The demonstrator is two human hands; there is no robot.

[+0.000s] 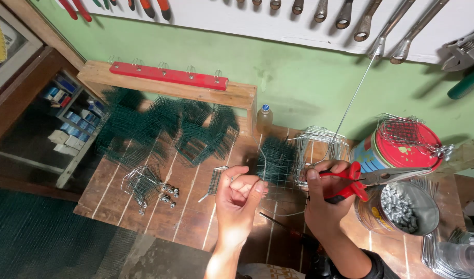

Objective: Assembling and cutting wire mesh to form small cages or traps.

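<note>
A thin, bright steel wire (345,116) runs in a long slant from the far wall tools down to the right hand (325,201), where it bends into a loop near the fingers; it looks stiff, bare and silvery, hardly thicker than a line. The right hand is closed round a pair of pliers (374,181) with red grips, whose grey nose points right over the tins; the left hand (239,199) is curled narrow, fingers folded in toward the palm, and whether it pinches the wire end I cannot tell. Both hands hover over the wooden surface (185,217), near its middle. Just beyond them lies one small pad of dark green mesh (276,160); farther left lie several larger pieces of green mesh (159,129), too overlapped to count. One little wire cage (141,183) sits at the left with a scatter of small grey weights (167,195) beside it; one small flat mesh strip (216,181) lies just left of the left hand. Two containers stand at the right: a tin with a red lid (407,147), carrying a bundle of bent wire pieces on top; and, nearer, an open tin (402,212) full of small grey lead weights. One small bottle (264,118) with a blue cap stands against the green wall.
</note>
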